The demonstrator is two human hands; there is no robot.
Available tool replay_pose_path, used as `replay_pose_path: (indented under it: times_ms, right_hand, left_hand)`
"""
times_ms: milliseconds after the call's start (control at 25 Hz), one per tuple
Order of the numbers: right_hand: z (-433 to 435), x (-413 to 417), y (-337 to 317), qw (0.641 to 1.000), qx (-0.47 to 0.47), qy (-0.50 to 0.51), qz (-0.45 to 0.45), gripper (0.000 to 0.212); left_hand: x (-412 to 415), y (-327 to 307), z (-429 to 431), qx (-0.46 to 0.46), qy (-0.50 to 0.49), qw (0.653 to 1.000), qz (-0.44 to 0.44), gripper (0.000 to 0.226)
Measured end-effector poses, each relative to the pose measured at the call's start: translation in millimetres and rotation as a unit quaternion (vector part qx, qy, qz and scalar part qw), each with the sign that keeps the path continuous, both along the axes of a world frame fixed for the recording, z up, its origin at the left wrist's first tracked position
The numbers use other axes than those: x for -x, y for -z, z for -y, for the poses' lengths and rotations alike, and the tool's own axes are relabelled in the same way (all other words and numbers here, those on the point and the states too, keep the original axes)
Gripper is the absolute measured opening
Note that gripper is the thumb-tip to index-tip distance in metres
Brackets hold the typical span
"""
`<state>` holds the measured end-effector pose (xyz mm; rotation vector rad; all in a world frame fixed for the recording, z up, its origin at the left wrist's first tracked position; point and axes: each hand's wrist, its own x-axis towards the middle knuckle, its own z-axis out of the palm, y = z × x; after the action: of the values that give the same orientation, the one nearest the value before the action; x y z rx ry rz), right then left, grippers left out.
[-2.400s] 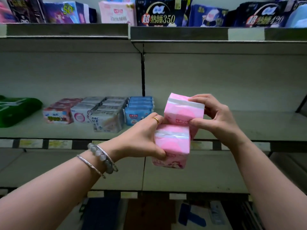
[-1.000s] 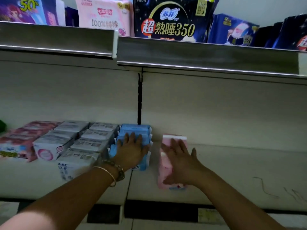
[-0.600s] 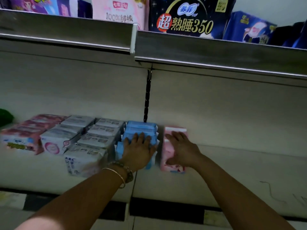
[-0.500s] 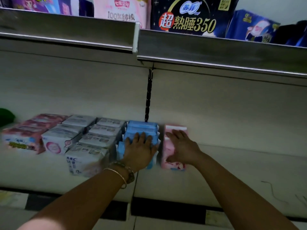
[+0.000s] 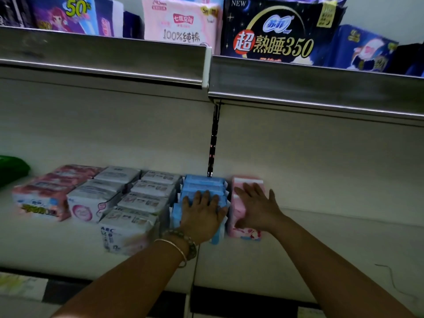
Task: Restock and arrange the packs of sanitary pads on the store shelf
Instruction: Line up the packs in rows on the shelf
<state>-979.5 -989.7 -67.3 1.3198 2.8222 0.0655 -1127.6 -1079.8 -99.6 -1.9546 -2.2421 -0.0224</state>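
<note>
Your right hand [image 5: 257, 207] lies flat, fingers straight, on the pink packs [image 5: 246, 232]. These are soft, glossy plastic blocks, and the hand hides how many there are. Your left hand [image 5: 203, 214] presses flat on the blue packs [image 5: 202, 183], one row touching the pink row's left side. Both rows reach far back on the shelf [image 5: 321, 249].

A shop aisle, seen close up. A pale metal lower shelf [image 5: 321, 249] carries small packs of sanitary pads [image 5: 146, 200] lined up in neat rows, front to back. Above it, an upper shelf [image 5: 103, 56] with a steel front rail displays larger branded goods: a dark pack [image 5: 275, 31] printed "NEW" and "350", and a pink pack [image 5: 181, 21] marked "100%". A slotted upright [image 5: 214, 138] separates two bays. A label strip [image 5: 20, 286] edges the shelf front.
</note>
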Motion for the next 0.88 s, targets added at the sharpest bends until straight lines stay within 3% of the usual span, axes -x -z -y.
replay_pose_path:
  times_ms: [160,280,360,440,680,880]
  right_hand:
    - [8,2,-5,0.999,-0.011,0.015,0.04,0.111]
    - [20,-6,-14,0.999,0.027,0.024,0.002,0.113]
    - [29,-15,-23,0.999,0.014,0.019,-0.045,0.1]
    - [39,-27,-33,0.995,-0.018,0.011,-0.1,0.084]
    - [69,-59,-41,0.952,-0.024,-0.019,-0.304,0.055]
    - [107,-80,-18,0.927,0.002,-0.073,-0.368,0.044]
  left_hand:
    - [3,-7,-2,0.015,-0.001,1.0,0.018,0.056]
    - [7,-15,1,-0.02,-0.015,0.989,0.146,0.081]
    - [8,-21,4,-0.125,-0.021,0.949,0.289,0.06]
    - [3,-26,12,-0.225,-0.043,0.909,0.347,0.033]
    - [-48,-30,49,-0.297,0.004,0.879,0.373,0.025]
    - [-89,-17,96,-0.32,0.018,0.873,0.368,0.022]
